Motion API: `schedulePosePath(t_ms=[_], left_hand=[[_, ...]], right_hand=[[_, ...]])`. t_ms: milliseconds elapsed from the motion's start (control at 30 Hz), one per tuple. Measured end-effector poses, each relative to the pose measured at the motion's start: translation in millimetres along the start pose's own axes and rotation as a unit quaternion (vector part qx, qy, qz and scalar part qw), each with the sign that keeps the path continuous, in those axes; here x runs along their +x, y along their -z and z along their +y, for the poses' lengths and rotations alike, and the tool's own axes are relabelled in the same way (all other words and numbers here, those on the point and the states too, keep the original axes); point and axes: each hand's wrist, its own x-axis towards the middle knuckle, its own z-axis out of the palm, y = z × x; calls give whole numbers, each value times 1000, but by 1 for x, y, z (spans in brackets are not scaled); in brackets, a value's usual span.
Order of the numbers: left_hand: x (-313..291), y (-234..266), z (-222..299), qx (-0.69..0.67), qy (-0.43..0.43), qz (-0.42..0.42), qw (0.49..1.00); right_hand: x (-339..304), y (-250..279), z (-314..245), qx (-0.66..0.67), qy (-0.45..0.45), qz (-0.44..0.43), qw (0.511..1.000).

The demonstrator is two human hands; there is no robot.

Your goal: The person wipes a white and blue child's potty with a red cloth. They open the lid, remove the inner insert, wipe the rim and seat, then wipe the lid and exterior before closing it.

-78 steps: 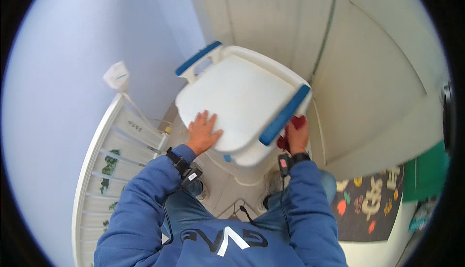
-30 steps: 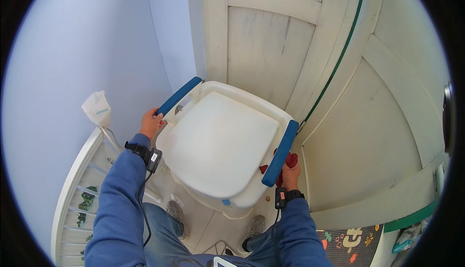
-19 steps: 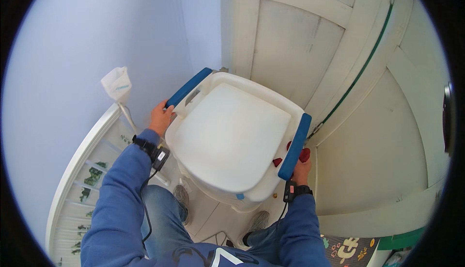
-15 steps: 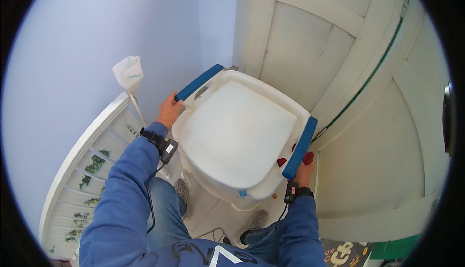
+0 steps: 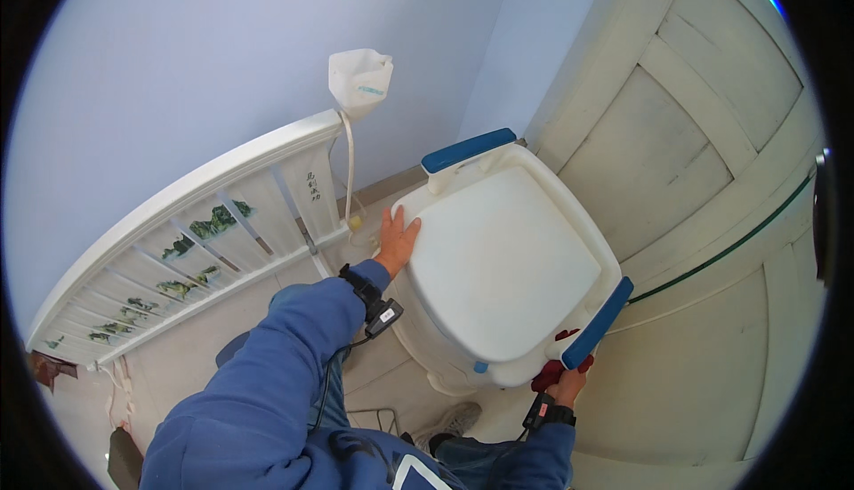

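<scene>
A white commode chair with a flat closed lid stands in front of me. It has a blue left armrest and a blue right armrest. My left hand lies with spread fingers on the chair's left edge, beside the lid and below the left armrest. At the front end of the right armrest, my right hand is closed on a dark red cloth. Part of that cloth shows behind the armrest, and most of those fingers are hidden.
A white slatted bed headboard with painted landscapes leans along the wall at left. A cut white plastic jug tops a pale tube at its end. White panelled doors rise close on the right. My shoe is near the chair's base.
My left hand has left the blue left armrest and now rests on the chair's left edge. My right hand has shifted below the right armrest's front end. The view has turned leftward.
</scene>
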Motion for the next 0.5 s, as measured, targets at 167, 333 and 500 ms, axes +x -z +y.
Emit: schedulePosePath(t_ms=[167,333,500], left_hand=[[-10,-12,1,-46,9,22,999],[-15,-21,4,-4,-17,28,999],[-21,-25,1,32,-30,34,998]], right_hand=[[-11,-1,-2,20,-10,27,999],[4,4,5,21,7,67,997],[13,9,11,44,9,77,996]])
